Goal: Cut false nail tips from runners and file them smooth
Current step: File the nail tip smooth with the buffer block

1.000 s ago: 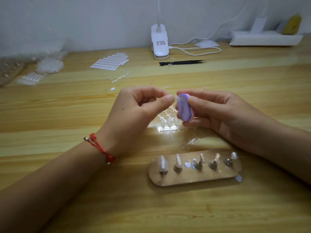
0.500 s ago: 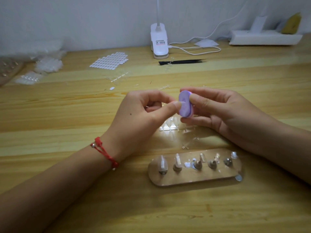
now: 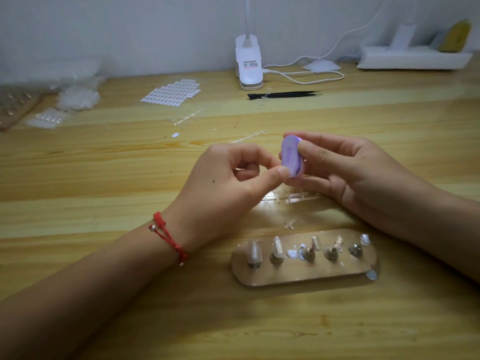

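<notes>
My right hand grips a small purple oval file block between thumb and fingers, above the middle of the wooden table. My left hand is curled, its thumb and forefinger pinched together right against the block's lower edge; whatever they pinch is too small and clear to see. Below the hands lies a clear plastic runner with nail tips on it. A cross-shaped runner scrap lies nearer to me.
A clear oval stand with several metal pegs, some bearing clear tips, sits close to me. Black tweezers, a white lamp base with cable, a sticker sheet, bags of tips and runner offcuts lie farther back.
Both hands have shifted slightly toward me and the purple block has tilted and slid against the left fingertips. The view has dropped a little.
</notes>
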The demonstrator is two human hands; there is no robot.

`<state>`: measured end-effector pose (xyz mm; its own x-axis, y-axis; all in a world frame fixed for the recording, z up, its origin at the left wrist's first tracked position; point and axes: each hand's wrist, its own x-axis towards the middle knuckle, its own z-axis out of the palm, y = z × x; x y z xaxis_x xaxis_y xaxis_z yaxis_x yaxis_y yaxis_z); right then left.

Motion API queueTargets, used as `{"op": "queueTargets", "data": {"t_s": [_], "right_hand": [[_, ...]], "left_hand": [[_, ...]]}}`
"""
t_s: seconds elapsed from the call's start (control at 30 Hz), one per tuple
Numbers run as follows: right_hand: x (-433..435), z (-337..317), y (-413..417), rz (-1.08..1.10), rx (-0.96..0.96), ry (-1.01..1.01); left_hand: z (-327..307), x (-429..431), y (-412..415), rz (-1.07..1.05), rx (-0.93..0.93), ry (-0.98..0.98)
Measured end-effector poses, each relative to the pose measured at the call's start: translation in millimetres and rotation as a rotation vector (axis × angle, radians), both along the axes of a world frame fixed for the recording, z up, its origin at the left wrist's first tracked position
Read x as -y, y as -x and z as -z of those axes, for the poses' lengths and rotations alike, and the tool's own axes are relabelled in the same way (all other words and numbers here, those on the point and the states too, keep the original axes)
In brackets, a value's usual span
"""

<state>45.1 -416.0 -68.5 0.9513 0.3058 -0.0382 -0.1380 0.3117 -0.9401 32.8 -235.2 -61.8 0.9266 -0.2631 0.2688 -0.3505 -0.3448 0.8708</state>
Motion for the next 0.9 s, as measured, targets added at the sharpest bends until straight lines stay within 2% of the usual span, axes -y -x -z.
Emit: {"op": "queueTargets", "data": {"t_s": [0.1, 0.3, 0.43, 0.5, 0.7, 0.83, 0.9], "right_hand": [[-1, 1, 1, -0.009, 0.004, 0.013], [0, 1, -2, 0.066, -0.012, -0.032], [0, 2, -1, 0.015, 0.013, 0.003], [-1, 2, 1, -0.021, 0.026, 0.035], [-2, 2, 1, -0.003, 0.039, 0.036], [-3, 2, 2, -0.014, 0.055, 0.057], [-3, 2, 2, -0.007, 0.062, 0.063]], "left_hand": [[-1, -2, -3, -0.05, 0.006, 0.037], [0, 2, 2, 0.035, 0.018, -0.123], [-2, -5, -6, -0.083, 0.017, 0.011], [-3, -7, -9, -0.113, 0.026, 0.017], [4, -2, -6, -0.076, 0.056, -0.135], [2, -4, -8, -0.141, 0.069, -0.099], [4, -3, -7, -0.115, 0.068, -0.173]]}}
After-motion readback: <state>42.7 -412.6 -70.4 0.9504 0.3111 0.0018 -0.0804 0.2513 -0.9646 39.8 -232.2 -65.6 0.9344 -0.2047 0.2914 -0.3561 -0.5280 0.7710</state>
